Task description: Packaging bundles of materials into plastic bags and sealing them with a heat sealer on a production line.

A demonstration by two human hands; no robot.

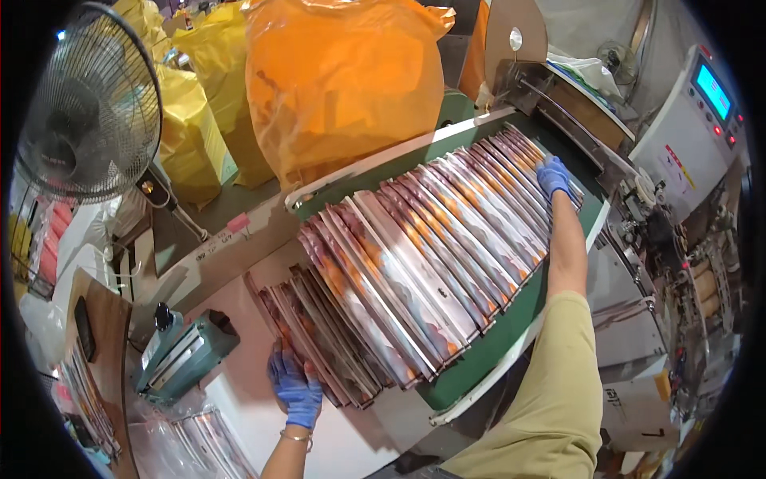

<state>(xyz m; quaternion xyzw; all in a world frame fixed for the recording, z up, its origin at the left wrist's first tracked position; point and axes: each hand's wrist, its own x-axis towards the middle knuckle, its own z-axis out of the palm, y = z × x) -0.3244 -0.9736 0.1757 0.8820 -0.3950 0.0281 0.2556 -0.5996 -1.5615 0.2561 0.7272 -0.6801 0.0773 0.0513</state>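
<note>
A long slanting row of flat, glossy printed packs [431, 247], purple, orange and white, stands on edge and overlaps across a green conveyor belt [471, 369]. At its near left end the packs [331, 331] look darker and rest over a pale tabletop. My left hand [294, 387], in a blue glove, touches that end with its fingers stretched along it and the thumb apart. At the far right end, my right hand [554, 177], also blue-gloved, curls its fingers over the last packs. The row lies between both hands. My right fingertips are partly hidden.
A teal tabletop device [187, 355] sits left of my left hand, near more packs in clear plastic [211, 439]. A fan [88, 104] stands at upper left. Large orange [343, 80] and yellow bags [187, 120] line the back. A control panel [702, 120] and machinery occupy the right.
</note>
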